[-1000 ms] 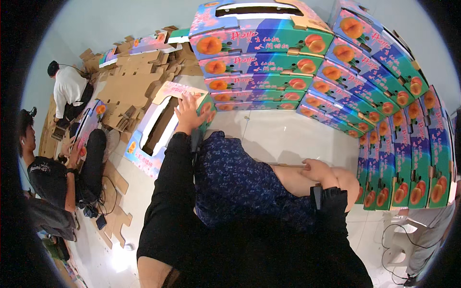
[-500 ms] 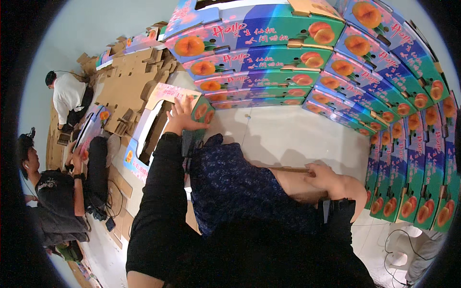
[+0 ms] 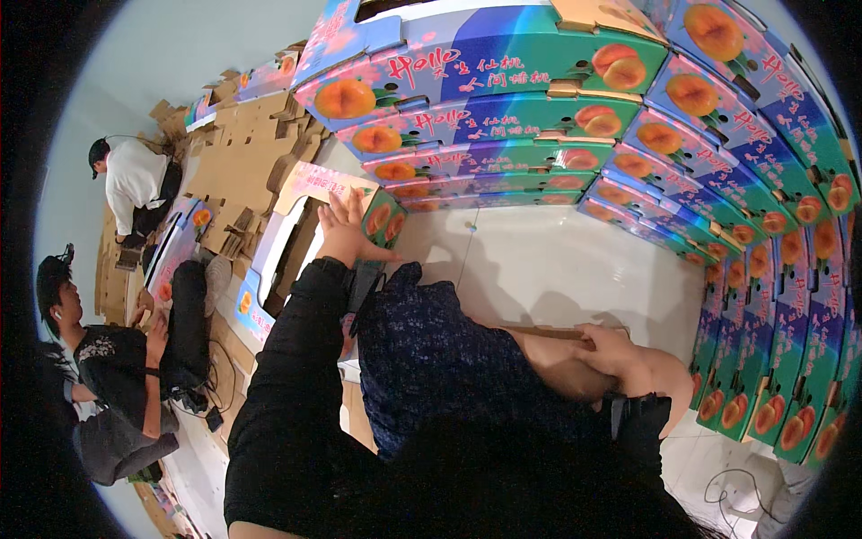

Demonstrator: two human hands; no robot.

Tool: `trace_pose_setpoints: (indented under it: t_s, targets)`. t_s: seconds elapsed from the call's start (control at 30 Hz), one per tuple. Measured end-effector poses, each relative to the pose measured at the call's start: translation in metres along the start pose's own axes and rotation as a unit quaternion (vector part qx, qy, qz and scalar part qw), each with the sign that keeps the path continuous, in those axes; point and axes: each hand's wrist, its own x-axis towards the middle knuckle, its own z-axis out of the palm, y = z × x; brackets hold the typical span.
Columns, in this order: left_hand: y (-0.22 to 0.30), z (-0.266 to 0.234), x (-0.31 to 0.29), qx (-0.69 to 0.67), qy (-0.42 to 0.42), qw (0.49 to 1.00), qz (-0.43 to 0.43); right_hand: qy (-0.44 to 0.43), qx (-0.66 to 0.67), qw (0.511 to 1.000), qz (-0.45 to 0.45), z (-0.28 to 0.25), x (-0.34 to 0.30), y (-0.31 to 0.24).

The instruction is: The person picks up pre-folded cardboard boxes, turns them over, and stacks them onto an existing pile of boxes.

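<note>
My left hand (image 3: 344,235) lies with spread fingers on the end panel of a peach-printed carton (image 3: 285,193), which stands at my left knee with a long opening in its top. Over by my right knee, my right hand (image 3: 615,352) has its fingers curled closed. Its fingertips meet the end of a thin brown cardboard edge (image 3: 552,331), which runs just beyond my bare leg. Most of that cardboard is hidden behind the leg. Dark blue patterned cloth (image 3: 422,350) covers my lap between the two arms.
Stacked peach-printed cartons (image 3: 503,72) rise ahead, with more stacks (image 3: 718,162) curving round the right. Flat brown cardboard (image 3: 247,153) lies at the far left. Two people work there, one in white (image 3: 139,184), one in black (image 3: 117,368). Pale tiled floor (image 3: 539,256) spreads before me.
The view has shifted slightly, so the stacks sit a little lower and wider. Both my hands stay in the same places. The person in black has raised a hand a little.
</note>
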Motion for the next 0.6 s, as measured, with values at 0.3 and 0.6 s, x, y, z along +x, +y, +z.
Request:
trace_pose_setpoints:
  t_s: [0.3,0.6]
  targets:
    - [0.001,0.001,0.002,0.035,0.003,0.999,0.008,-0.030,0.013,0.999,0.008,0.002,0.005,0.007]
    - [0.000,0.006,0.002,0.047,0.023,0.999,0.008,-0.021,0.038,0.999,0.002,0.004,0.005,0.014]
